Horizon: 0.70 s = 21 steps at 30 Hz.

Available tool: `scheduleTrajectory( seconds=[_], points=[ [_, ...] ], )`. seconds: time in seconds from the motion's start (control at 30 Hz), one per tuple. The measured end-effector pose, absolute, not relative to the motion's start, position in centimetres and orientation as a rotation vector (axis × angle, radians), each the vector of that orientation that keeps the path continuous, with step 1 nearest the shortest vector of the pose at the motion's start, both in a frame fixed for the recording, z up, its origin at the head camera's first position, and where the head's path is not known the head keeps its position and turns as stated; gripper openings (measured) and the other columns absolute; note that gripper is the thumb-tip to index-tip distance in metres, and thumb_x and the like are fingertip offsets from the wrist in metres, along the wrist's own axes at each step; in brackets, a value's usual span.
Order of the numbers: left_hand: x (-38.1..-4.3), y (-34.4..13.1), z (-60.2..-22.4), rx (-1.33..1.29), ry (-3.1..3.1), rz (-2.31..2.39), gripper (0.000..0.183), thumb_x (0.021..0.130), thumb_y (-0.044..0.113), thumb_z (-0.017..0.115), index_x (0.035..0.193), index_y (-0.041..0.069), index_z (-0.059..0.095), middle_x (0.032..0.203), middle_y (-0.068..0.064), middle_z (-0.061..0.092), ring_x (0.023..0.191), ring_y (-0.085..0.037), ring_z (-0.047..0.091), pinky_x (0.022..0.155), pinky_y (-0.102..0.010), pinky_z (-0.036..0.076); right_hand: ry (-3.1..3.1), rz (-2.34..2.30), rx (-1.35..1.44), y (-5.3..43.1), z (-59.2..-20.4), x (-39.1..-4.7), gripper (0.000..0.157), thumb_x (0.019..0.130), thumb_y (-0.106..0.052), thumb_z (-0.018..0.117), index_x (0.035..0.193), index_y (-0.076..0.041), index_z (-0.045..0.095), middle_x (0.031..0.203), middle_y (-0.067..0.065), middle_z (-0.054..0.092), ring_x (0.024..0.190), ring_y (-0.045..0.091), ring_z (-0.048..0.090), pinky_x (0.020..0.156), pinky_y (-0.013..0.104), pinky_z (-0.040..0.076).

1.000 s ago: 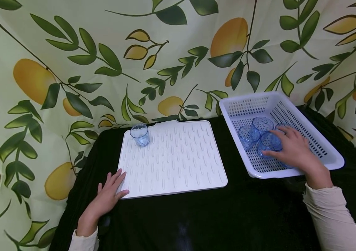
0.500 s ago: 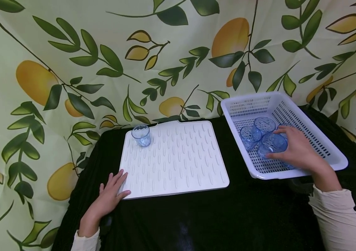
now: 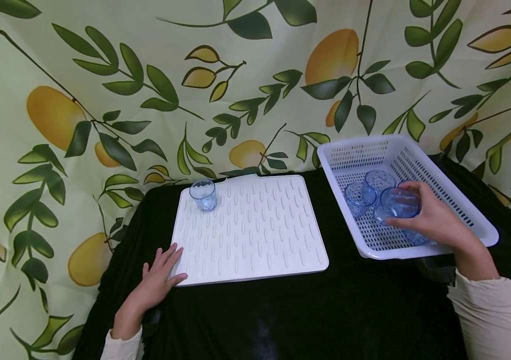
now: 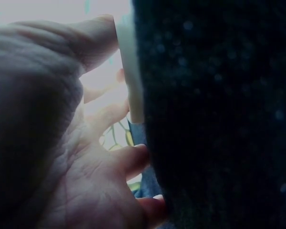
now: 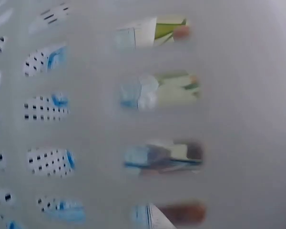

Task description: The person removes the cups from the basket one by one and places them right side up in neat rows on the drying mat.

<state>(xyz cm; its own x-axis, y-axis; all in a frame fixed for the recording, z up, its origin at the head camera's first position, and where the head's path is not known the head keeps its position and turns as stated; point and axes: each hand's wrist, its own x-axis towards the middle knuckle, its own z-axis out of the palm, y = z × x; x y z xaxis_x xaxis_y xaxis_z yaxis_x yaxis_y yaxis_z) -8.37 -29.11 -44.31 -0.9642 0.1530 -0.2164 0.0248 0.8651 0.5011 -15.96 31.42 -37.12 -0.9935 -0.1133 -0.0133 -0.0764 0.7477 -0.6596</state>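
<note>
Overall, the held glass [image 3: 398, 203] looks translucent blue.

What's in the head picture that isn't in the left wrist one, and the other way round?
Only the head view shows the right hand holding a blue glass, other glasses in the basket, and one glass on the white board.
Only the left wrist view shows the palm of the left hand, close up.
Both show that hand, the board's edge, dark cloth and leafy backdrop.
</note>
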Motion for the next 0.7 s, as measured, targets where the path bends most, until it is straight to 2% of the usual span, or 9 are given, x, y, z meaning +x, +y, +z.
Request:
scheduleTrajectory(
  seconds=[0.2, 0.4, 0.7],
  points=[
    [-8.4, -29.2, -44.3, 0.130, 2.785, 0.763, 0.072, 0.097, 0.031, 0.063, 0.155, 0.004, 0.031, 0.165, -0.024, 0.012, 0.148, -0.057, -0.004, 0.104, -0.082, -0.007, 2.870, -1.055, -0.134, 31.0, -37.0, -16.0, 0.104, 0.085, -0.039, 0.080, 0.157, 0.000, 0.016, 0.147, 0.038, 0.037, 0.124, 0.060, 0.044, 0.093, 0.073, 0.040],
    [-8.3, -29.2, -44.3, 0.132, 2.786, 0.768, 0.073, 0.096, 0.030, 0.065, 0.155, 0.005, 0.031, 0.165, -0.023, 0.012, 0.148, -0.057, -0.004, 0.104, -0.081, -0.007, 2.873, -1.023, -0.143, 30.3, -36.7, -15.9, 0.101, 0.085, -0.042, 0.078, 0.158, -0.003, 0.019, 0.145, 0.036, 0.041, 0.125, 0.058, 0.045, 0.094, 0.072, 0.039],
    [-8.3, -29.2, -44.1, 0.137, 2.778, 0.796, 0.074, 0.095, 0.028, 0.066, 0.155, 0.003, 0.031, 0.164, -0.025, 0.014, 0.147, -0.058, -0.004, 0.104, -0.082, -0.007, 2.846, -1.049, -0.093, 29.6, -35.8, -15.3, 0.101, 0.087, -0.045, 0.076, 0.160, -0.008, 0.016, 0.148, 0.035, 0.038, 0.127, 0.058, 0.042, 0.093, 0.072, 0.039]
  ],
)
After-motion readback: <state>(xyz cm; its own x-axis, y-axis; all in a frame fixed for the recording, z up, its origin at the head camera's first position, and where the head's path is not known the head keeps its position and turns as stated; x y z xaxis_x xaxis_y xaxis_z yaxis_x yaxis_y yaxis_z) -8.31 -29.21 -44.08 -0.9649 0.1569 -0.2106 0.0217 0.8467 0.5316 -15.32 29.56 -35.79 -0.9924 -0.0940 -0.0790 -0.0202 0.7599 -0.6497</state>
